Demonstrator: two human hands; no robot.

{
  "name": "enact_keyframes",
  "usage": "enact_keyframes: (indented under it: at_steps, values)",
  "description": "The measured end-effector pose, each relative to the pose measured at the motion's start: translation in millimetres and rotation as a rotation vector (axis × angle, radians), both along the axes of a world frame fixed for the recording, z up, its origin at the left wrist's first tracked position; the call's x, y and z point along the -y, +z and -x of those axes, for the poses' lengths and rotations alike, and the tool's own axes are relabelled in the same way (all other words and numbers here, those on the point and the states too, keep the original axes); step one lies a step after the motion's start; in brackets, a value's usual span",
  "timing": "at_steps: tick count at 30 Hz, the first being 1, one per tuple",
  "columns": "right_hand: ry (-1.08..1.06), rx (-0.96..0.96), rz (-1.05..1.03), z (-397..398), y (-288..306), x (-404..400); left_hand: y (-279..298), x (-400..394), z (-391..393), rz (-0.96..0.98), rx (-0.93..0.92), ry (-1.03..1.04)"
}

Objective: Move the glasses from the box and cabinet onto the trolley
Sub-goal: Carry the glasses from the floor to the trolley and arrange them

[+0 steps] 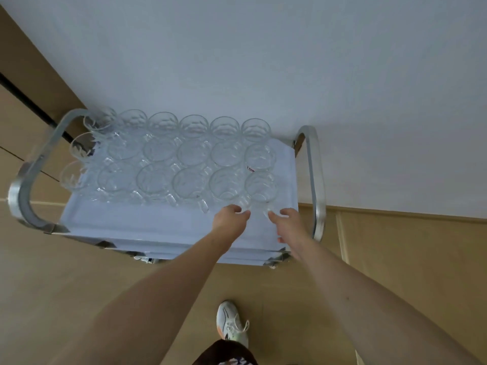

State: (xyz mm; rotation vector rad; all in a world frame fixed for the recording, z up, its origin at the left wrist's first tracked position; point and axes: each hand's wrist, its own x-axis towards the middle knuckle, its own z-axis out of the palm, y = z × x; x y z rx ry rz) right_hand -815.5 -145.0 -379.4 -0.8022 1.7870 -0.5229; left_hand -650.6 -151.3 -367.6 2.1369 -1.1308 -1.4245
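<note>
Several clear glass mugs stand in three rows on the trolley's white top shelf (147, 222). My left hand (232, 216) reaches to the front row and pinches the handle of the second mug from the right (228, 184). Beside it, my right hand (287, 219) has its thumb and curled fingers at the handle of the front right mug (261, 187). Both mugs stand on the shelf. The box and the cabinet are out of view.
The trolley has chrome handle rails at its left end (31, 177) and right end (315, 180). A white wall (263, 61) rises right behind it. Wooden floor surrounds it, and my shoe (230, 322) is just in front of the trolley.
</note>
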Motion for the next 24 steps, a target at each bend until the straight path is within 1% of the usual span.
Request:
enact_keyframes:
  at_steps: [5, 9, 11, 14, 17, 24]
  values:
    - [0.096, 0.001, 0.131, 26, 39, -15, 42, -22, 22, 0.139, 0.262, -0.153]
    - [0.193, -0.052, 0.282, 69, 80, -35, 83, -36, 66, 0.339, 0.389, -0.278]
    - [0.233, -0.115, 0.361, 100, 100, -50, 103, -43, 97, 0.444, 0.430, -0.348]
    - [0.283, -0.291, 0.436, 154, 123, -75, 128, -54, 149, 0.579, 0.442, -0.452]
    - [0.263, -0.439, 0.458, 216, 138, -106, 145, -67, 209, 0.681, 0.426, -0.557]
    - [0.027, -0.648, 0.422, 364, 159, -216, 156, -118, 368, 0.862, 0.396, -0.935]
